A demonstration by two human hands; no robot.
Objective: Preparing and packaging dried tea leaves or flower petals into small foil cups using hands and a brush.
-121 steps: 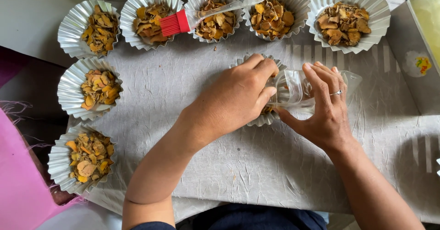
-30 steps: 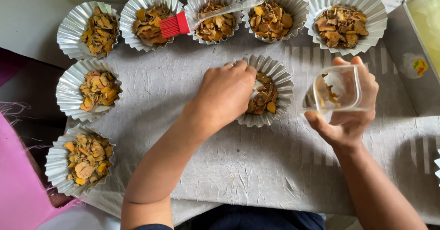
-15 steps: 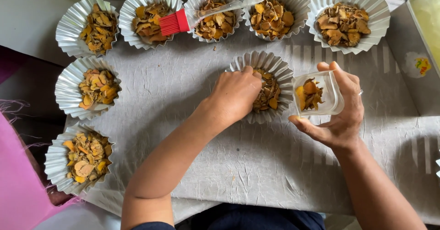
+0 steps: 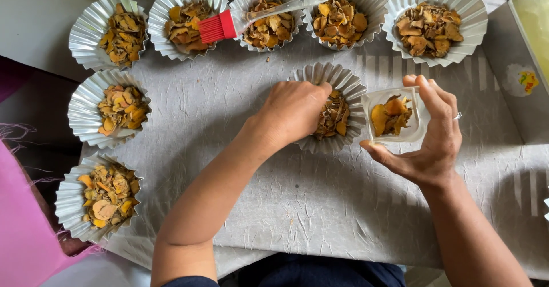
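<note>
Left hand (image 4: 294, 112): fingers curled into foil cup (image 4: 337, 107) at counter (image 4: 297, 207) centre, touching dried slices (image 4: 334, 118); grip contents not visible. Right hand (image 4: 432, 135): holding clear tub (image 4: 394, 115) with slices, just right of cup. Brush (image 4: 251, 15) rests across rear cups.

At the right edge I see 1 package: a grey box (image 4: 517, 87) with a pale yellow-green top at the upper corner. On its grey side sits 1 small round label (image 4: 527, 81), yellow, red and green.
</note>
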